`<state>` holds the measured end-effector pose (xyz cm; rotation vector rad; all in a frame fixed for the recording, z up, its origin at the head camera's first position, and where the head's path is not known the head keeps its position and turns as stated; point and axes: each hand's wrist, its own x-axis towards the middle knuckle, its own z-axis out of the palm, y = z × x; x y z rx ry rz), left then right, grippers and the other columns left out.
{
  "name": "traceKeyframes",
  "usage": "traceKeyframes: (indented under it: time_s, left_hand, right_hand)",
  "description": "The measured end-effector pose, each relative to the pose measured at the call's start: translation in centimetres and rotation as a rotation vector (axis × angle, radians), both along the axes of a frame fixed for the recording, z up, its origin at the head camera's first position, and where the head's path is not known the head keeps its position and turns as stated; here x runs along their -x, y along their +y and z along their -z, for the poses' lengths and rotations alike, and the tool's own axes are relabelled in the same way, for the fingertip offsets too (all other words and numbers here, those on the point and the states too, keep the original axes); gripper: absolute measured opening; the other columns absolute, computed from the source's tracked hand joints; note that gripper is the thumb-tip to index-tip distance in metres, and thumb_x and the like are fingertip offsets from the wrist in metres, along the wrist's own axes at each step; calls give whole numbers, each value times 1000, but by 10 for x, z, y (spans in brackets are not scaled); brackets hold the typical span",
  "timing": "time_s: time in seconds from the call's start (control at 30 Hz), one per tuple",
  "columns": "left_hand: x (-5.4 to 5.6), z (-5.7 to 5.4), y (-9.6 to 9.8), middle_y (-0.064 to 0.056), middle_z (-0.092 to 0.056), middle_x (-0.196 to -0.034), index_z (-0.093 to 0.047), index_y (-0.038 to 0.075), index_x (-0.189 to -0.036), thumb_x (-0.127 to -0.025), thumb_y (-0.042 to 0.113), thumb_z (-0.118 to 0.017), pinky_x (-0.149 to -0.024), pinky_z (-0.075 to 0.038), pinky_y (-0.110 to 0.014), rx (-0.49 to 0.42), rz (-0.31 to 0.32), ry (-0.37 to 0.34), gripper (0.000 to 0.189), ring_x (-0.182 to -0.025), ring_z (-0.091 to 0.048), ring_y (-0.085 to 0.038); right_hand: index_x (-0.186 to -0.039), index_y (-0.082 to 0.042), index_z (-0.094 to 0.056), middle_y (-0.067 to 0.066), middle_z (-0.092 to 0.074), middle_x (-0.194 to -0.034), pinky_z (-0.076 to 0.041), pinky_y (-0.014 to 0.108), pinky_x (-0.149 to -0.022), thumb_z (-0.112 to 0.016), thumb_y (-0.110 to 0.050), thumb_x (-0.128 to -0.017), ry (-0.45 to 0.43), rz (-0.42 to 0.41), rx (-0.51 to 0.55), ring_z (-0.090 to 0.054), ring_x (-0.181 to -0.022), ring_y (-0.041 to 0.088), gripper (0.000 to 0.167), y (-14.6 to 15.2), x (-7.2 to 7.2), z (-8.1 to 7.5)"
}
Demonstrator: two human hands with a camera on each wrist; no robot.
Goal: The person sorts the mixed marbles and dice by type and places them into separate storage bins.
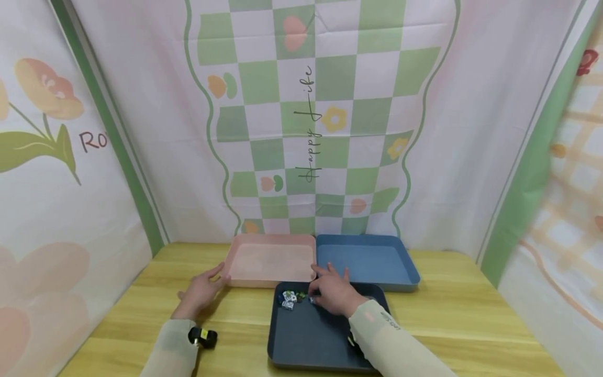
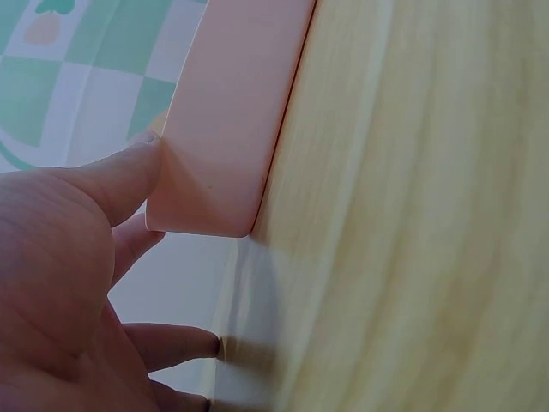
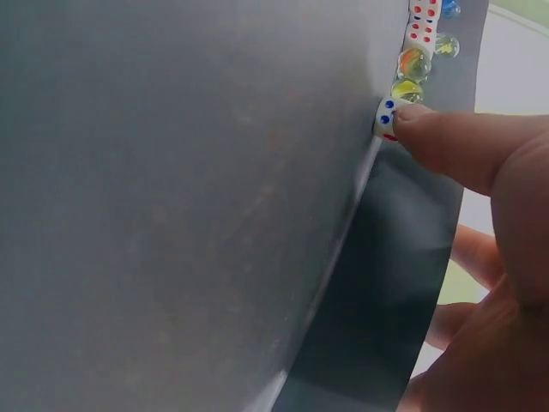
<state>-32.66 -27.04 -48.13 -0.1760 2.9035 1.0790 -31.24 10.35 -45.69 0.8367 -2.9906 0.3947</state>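
Along the far wall of the dark tray (image 1: 308,337), I have the right hand (image 1: 335,293) spread, thumb on a die (image 3: 384,117) beside marbles (image 3: 414,64) and more dice (image 3: 420,36); my left hand (image 1: 202,292), fingers also apart, touches the pink tray (image 1: 273,259) on the surface (image 1: 242,335).

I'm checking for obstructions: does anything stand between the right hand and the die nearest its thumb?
Nothing visible does: the right hand has its thumb on the die. A yellow-streaked marble sits beside the die in the dark tray, not between them.
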Motion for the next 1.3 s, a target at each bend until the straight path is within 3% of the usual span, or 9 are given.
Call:
traceKeyframes:
  time_s: [0.33,0.67,1.3]
  left_hand:
    - [-2,0,-2,-23,-35,-153,-39,28,-154,-97,62,-51,-90,14,-85,9,-5,-1,68,-139,-15,-59]
    - [-2,-3,-1,-25,-34,-153,-40,26,-154,-96,63,-51,-90,13,-84,1,-23,-16,69,-139,-15,-59]
    - [0,0,-2,-23,-36,-153,-39,28,-154,-97,62,-50,-90,13,-85,-6,7,-4,67,-139,-14,-59]
  right_hand:
    - [-90,-35,-75,8,-37,-157,-9,81,-101,-76,-14,-86,27,-17,-64,-23,-144,46,22,0,-1,0]
    - [-93,-33,-76,9,-34,-158,-5,81,-102,-79,-25,-86,1,-22,-35,-19,-145,46,10,0,-3,-1]
    - [-96,-35,-76,4,-31,-160,-7,80,-102,-79,-23,-86,-46,-19,16,-23,-143,47,15,9,1,7]
